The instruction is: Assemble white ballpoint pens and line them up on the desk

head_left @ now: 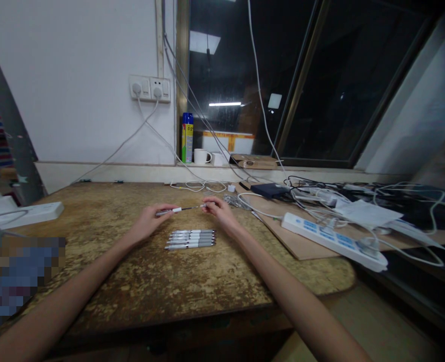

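Note:
My left hand (150, 219) is closed round a pen barrel (176, 209), grey with a white section. A thin dark refill (189, 208) sticks out of it toward the right. My right hand (222, 215) pinches a small pale piece (203, 205), perhaps a pen tip, close to the refill's point. Whether the two touch is too small to tell. Below and between the hands, several white-and-grey pens (192, 239) lie side by side on the worn wooden table (162, 286). Just beyond my right hand is a clear plastic bag of small parts (236, 201).
A white power strip (333, 242) lies on a brown board (278, 234) at the right, among tangled cables and a black box (269, 190). Another power strip (37, 215) is at the left. A spray can (187, 138) and a white mug (201, 156) stand on the sill.

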A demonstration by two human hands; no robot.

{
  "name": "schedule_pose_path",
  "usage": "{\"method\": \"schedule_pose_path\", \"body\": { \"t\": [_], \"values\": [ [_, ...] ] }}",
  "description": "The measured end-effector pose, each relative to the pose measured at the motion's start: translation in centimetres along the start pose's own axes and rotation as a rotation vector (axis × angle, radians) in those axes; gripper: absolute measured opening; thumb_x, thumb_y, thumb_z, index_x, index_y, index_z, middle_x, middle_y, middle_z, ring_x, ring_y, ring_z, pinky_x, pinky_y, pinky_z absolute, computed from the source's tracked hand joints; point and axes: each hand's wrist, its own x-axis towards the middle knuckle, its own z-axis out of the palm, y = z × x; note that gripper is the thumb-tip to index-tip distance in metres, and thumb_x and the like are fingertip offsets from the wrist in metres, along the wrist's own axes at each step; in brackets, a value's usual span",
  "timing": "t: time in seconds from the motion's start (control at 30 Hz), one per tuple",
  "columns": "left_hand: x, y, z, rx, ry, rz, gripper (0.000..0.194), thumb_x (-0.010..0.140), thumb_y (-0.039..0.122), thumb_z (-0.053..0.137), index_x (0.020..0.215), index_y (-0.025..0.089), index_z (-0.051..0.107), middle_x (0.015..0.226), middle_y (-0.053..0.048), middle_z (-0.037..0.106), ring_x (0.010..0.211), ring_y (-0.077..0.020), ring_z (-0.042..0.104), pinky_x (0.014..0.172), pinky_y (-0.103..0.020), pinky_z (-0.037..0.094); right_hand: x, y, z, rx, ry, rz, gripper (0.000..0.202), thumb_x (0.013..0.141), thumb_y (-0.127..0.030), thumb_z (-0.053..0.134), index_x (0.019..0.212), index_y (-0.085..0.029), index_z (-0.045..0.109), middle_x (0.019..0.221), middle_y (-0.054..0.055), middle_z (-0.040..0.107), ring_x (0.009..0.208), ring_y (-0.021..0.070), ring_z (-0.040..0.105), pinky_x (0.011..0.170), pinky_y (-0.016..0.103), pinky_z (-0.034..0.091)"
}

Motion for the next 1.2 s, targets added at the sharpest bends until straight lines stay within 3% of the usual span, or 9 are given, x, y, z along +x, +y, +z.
{"method": "schedule_pose_path", "body": {
  "t": [0.23, 0.43, 0.73, 0.9, 1.07, 1.2],
  "values": [
    [-0.1, 0.4, 0.2, -0.050, -0.032, -0.012, 0.039, 0.096, 0.048, 0.058, 0.121, 0.024, 0.076, 0.129, -0.008, 0.073, 0.119, -0.0289, 0.067, 0.107, -0.044, 0.049, -0.3, -0.1, 0.3, -0.005, -0.033, 0.017, 0.019, 0.079, -0.030, 0.067, 0.094, -0.020, 0.073, 0.086, 0.004, 0.074, 0.079, 0.0183, 0.069, 0.085, 0.034, 0.057],
    [-0.2, 0.9, 0.4, -0.079, -0.050, -0.009, 0.041, 0.095, 0.050, 0.059, 0.121, 0.023, 0.077, 0.128, -0.008, 0.074, 0.119, -0.0291, 0.067, 0.108, -0.043, 0.048, -0.7, -0.4, 0.9, -0.115, -0.081, -0.072, 0.026, 0.078, -0.037, 0.073, 0.096, -0.018, 0.073, 0.089, 0.003, 0.073, 0.079, 0.0162, 0.066, 0.083, 0.030, 0.053],
    [-0.4, 2.0, 0.5, -0.093, -0.107, 0.028, 0.037, 0.095, 0.045, 0.060, 0.119, 0.024, 0.077, 0.124, -0.007, 0.076, 0.114, -0.0269, 0.069, 0.106, -0.037, 0.048, -1.6, -0.8, 2.1, -0.209, -0.223, -0.069, 0.026, 0.083, -0.036, 0.072, 0.101, -0.018, 0.076, 0.099, 0.005, 0.075, 0.087, 0.0173, 0.067, 0.087, 0.032, 0.050],
    [-0.4, 1.9, 0.5, -0.097, -0.101, 0.050, 0.038, 0.096, 0.045, 0.058, 0.120, 0.021, 0.076, 0.124, -0.008, 0.075, 0.116, -0.0268, 0.068, 0.106, -0.039, 0.048, -1.6, -0.5, 2.3, -0.200, -0.255, -0.093, 0.028, 0.083, -0.039, 0.073, 0.100, -0.017, 0.073, 0.089, 0.004, 0.073, 0.078, 0.0157, 0.066, 0.079, 0.030, 0.051],
    [-0.4, 2.0, 0.6, -0.105, -0.116, 0.059, 0.039, 0.096, 0.045, 0.059, 0.120, 0.019, 0.076, 0.127, -0.009, 0.074, 0.119, -0.0264, 0.067, 0.105, -0.039, 0.049, -1.6, 0.2, 2.3, -0.144, -0.256, 0.008, 0.038, 0.091, -0.053, 0.061, 0.103, -0.016, 0.066, 0.066, 0.000, 0.066, 0.055, 0.0136, 0.057, 0.058, 0.026, 0.046],
    [-0.3, 2.1, 0.6, -0.087, -0.111, 0.058, 0.038, 0.096, 0.044, 0.060, 0.120, 0.020, 0.076, 0.126, -0.008, 0.074, 0.118, -0.0262, 0.067, 0.106, -0.038, 0.048, -1.5, 0.1, 2.2, -0.200, -0.247, -0.048, 0.028, 0.090, -0.041, 0.061, 0.105, -0.017, 0.066, 0.070, -0.002, 0.063, 0.062, 0.0135, 0.057, 0.063, 0.026, 0.046]
  ]
}}
